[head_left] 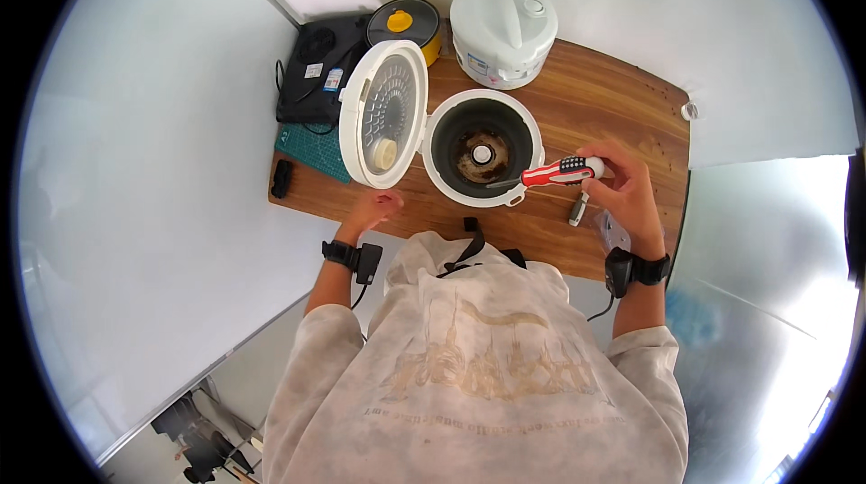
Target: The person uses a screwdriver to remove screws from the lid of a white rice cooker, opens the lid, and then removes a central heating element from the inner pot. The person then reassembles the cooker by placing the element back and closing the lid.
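A white rice cooker (530,110) stands on the wooden table with its lid (353,137) swung up to the left. Its dark inner chamber shows brown stains around a round white centre piece (483,154). My right hand (625,191) grips a screwdriver (559,173) by the end of its red, white and black handle. The screwdriver lies nearly level across the cooker's right rim, its shaft pointing left over the chamber. Below the lid, at the table's front edge, my left hand (372,212) is loosely curled, and I see nothing in it.
Behind the cooker stand a rounded white appliance (503,28) and a yellow pot with a dark lid (404,22). A black flat device (307,96) and a green cutting mat (311,151) lie left. Another small tool (578,209) and a clear plastic bag (613,230) are near my right hand.
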A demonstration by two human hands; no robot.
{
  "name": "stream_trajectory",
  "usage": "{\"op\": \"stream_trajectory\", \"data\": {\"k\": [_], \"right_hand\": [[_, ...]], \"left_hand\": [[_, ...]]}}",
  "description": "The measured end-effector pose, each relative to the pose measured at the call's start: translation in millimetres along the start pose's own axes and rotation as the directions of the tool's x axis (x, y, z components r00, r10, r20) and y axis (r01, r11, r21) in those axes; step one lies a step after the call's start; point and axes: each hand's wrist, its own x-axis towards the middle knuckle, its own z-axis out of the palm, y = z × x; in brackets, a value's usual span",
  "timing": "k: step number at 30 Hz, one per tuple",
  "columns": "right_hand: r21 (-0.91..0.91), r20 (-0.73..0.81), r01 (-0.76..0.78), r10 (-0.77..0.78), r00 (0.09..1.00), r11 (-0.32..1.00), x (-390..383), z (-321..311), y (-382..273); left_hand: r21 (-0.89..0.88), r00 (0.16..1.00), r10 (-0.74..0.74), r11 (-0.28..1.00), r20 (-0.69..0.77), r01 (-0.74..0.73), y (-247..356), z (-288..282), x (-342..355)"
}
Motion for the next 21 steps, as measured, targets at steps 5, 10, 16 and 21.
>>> {"op": "stream_trajectory", "data": {"k": [5,10,16,21], "right_hand": [[0.011,-0.009,-0.010,0.010,1.000,1.000,0,4,-3],[0.020,0.026,-0.034,0.034,0.999,0.999,5,5,-3],[-0.013,-0.010,-0.063,0.063,0.998,0.998,5,10,-1],[-0.073,0.006,-0.086,0.087,0.996,0.994,11,12,-9]], "left_hand": [[-0.002,0.971,0.008,1.000,-0.241,-0.008,-58,-25,33],[-0.031,0.904,-0.050,0.999,-0.425,0.040,-108,-62,67],[0.128,0.771,-0.009,0.985,-0.637,0.117,-88,-82,71],[0.000,0.708,-0.067,0.996,-0.703,0.094,-94,-95,84]]}}
